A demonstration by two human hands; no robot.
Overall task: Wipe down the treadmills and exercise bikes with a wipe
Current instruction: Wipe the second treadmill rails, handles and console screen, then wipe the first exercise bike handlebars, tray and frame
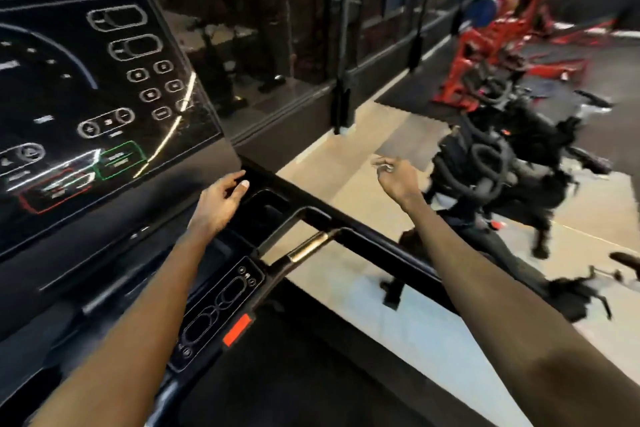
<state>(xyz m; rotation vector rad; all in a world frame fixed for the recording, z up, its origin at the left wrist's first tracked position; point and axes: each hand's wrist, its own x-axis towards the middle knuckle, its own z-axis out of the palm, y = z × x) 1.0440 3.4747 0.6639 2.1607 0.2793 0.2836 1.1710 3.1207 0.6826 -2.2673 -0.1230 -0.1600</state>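
Treadmill console [104, 97] is noted at the left of the view: a dark glossy panel, tilted toward the wearer and marked with white-outlined keys. A green-framed button [121, 159] and a red-framed button [55, 191] are set near its lower edge. A recessed tray [266, 204] is found just below and right of the console. A bent handle with a metallic grip section [308, 248] is joined beside the tray, and a lower control strip [221, 302] with a red tab [237, 329] is placed nearer the wearer. The left hand [221, 199] is held at the console's lower right corner, above the tray's near edge. Its fingers are loosely bent and slightly apart, thumb uppermost, and nothing is seen clamped in them; contact with the console cannot be told. The right hand [398, 177] is raised beyond the black side rail [363, 243], out over the floor, with fingers loosely curled and apart and nothing gripped. A wipe cannot be made out in either hand. Exercise bikes [502, 163], black and blurred, are grouped to the right on pale floor [346, 149], well apart from the treadmill. Red-framed machines [502, 45] are noted behind them. A dark glass wall [277, 28] is seen along the far side, beyond the console.
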